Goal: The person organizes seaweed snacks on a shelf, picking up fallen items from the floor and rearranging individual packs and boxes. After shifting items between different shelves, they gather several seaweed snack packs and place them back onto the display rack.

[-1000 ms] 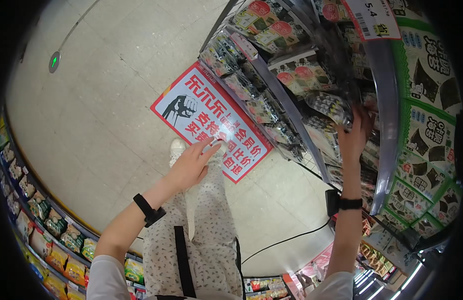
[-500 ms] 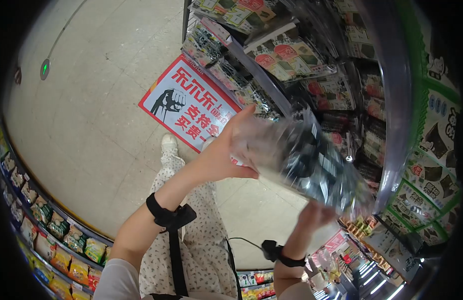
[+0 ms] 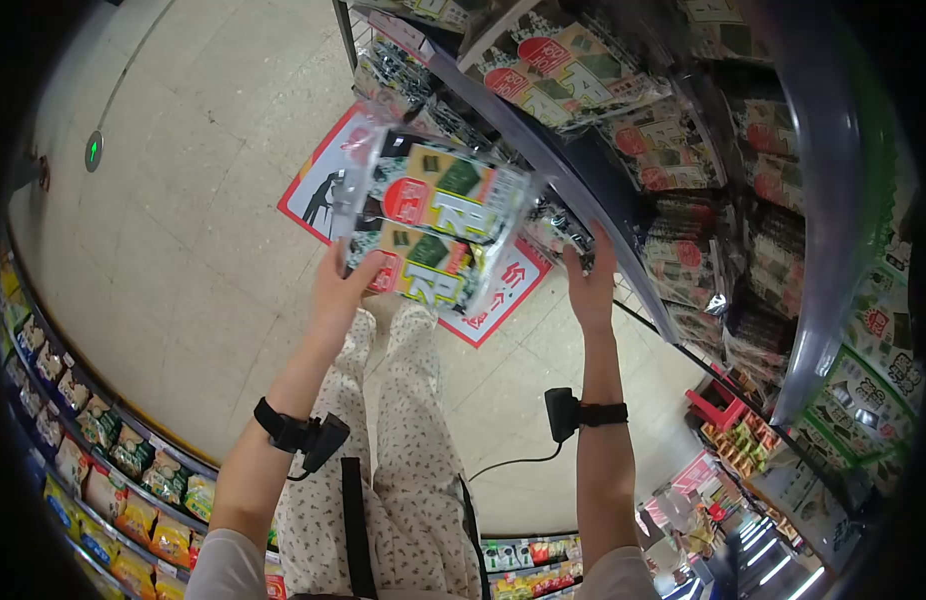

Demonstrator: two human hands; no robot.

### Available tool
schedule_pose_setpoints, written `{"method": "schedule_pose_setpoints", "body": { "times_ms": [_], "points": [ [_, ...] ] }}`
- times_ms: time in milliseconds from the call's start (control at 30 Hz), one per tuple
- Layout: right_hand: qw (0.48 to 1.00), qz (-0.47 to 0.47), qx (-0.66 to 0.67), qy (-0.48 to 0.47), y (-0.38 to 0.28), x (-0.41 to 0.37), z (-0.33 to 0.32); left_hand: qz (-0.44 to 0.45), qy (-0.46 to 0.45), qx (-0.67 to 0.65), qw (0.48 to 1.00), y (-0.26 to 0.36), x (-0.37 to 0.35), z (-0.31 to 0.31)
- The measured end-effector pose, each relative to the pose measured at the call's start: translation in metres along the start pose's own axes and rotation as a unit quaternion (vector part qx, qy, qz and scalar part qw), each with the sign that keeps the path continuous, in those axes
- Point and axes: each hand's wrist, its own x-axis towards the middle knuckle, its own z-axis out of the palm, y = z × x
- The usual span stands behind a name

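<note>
My left hand [image 3: 340, 300] is closed on the lower left edge of a clear-wrapped seaweed pack [image 3: 438, 225]. Its printed front, with red circles, green sheets and large white characters, faces up at me. To the right, my right hand [image 3: 591, 280] is empty, thumb and fingers apart, with the fingertips right at the lower shelf's edge. Just beside those fingertips lies another dark seaweed pack [image 3: 560, 225] in shiny wrap.
Shelves of seaweed packs [image 3: 573, 70] rise at the right behind a clear ledge [image 3: 623, 270]. A red-bordered floor sign [image 3: 308, 190] lies partly under the held pack in this view. Bagged snacks [image 3: 168, 475] line a curved shelf at lower left.
The seaweed pack has swung left, away from the shelf, and its front now shows. My right hand has let go of it and moved up to the lower shelf edge.
</note>
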Motion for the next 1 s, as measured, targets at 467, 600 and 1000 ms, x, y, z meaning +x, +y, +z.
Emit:
{"method": "schedule_pose_setpoints", "body": {
  "times_ms": [467,600,1000],
  "points": [
    [0.972,0.134,0.000,-0.192,0.126,-0.071,0.224,-0.093,0.156,0.018,0.983,-0.092,0.080,-0.103],
    [0.965,0.202,-0.030,-0.164,0.185,-0.053,0.293,-0.105,0.168,0.041,0.979,-0.145,0.118,-0.136],
    [0.633,0.640,0.434,0.025,0.282,-0.041,0.413,-0.116,0.167,0.051,0.978,-0.269,0.206,-0.162]
  ]
}}
